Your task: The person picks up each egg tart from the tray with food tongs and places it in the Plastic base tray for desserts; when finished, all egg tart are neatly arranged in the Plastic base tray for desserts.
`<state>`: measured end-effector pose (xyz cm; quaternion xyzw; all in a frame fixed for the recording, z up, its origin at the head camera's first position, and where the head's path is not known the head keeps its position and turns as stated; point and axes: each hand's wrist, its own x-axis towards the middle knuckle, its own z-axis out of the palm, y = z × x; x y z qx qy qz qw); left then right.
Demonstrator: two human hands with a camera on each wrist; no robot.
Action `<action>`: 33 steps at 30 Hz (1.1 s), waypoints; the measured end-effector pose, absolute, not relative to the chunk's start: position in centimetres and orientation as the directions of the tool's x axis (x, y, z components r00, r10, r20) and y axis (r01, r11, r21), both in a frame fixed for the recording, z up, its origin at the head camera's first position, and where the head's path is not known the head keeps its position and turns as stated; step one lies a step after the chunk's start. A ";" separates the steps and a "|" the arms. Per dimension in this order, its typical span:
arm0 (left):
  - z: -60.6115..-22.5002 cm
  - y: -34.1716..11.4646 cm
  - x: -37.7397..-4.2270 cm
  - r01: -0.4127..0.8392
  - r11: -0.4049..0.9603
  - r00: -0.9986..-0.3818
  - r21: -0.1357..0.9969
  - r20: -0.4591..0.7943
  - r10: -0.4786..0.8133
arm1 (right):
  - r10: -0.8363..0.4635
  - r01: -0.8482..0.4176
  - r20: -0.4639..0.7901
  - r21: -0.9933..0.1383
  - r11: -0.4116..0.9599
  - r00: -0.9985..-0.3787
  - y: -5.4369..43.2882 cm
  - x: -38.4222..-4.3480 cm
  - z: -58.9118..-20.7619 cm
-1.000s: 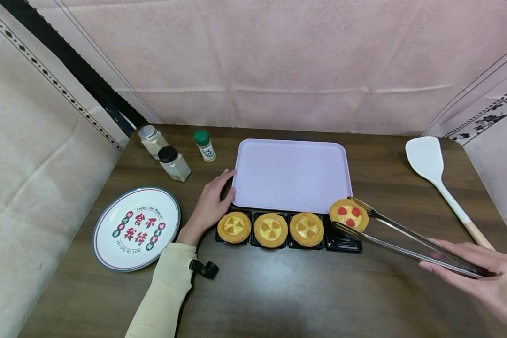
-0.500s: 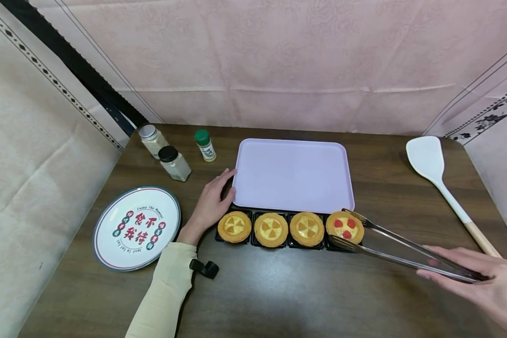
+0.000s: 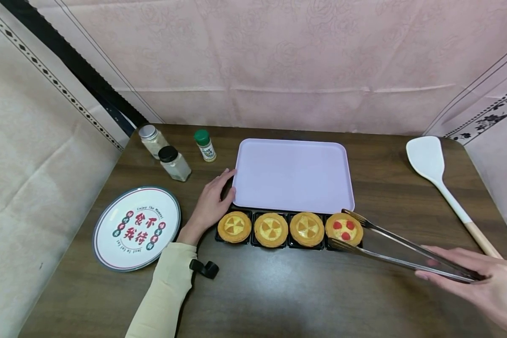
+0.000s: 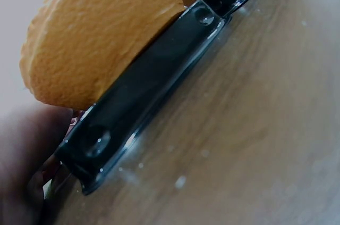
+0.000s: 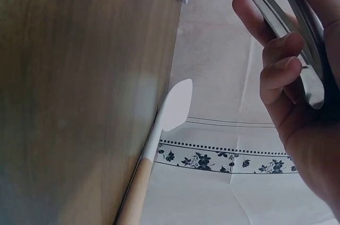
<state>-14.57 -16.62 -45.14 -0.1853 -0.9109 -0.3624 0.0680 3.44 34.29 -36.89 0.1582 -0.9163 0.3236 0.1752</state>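
My right hand holds metal tongs, thumb and fingers on their two arms. The tong tips stand on either side of a round yellow tart with red dots, in the rightmost compartment of the black plastic tray. Three plain yellow tarts with cut-in patterns fill the compartments left of it. My left hand rests at the left edge of the lavender tray, thumb by the black tray's corner. In the right wrist view, fingers wrap the tongs' handle end.
A white turner with wooden handle lies at the right. A round printed plate sits at the left. Behind it are a black-capped jar, a silver-capped jar and a green-capped bottle. Pale cloth hangs behind the table.
The tongs moved left and slightly down with the red-dotted tart, which has settled into the rightmost compartment. The right hand shifted with them. The left hand has stayed put.
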 end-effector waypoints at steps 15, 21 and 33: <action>-44.9 -16.6 -14.5 0.392 0.671 -0.920 0.629 0.263 0.291 | 0.282 0.036 0.373 -0.548 0.836 -0.884 33.4 0.5 -35.8; -44.9 -16.5 -14.4 0.386 0.673 -0.922 0.630 0.255 0.290 | 0.309 0.137 0.367 -0.424 0.895 -0.877 33.9 -1.8 -36.5; -44.9 -16.5 -14.4 0.388 0.668 -0.922 0.635 0.263 0.286 | 0.347 0.245 0.221 -0.386 0.889 -0.911 34.5 -3.2 -37.7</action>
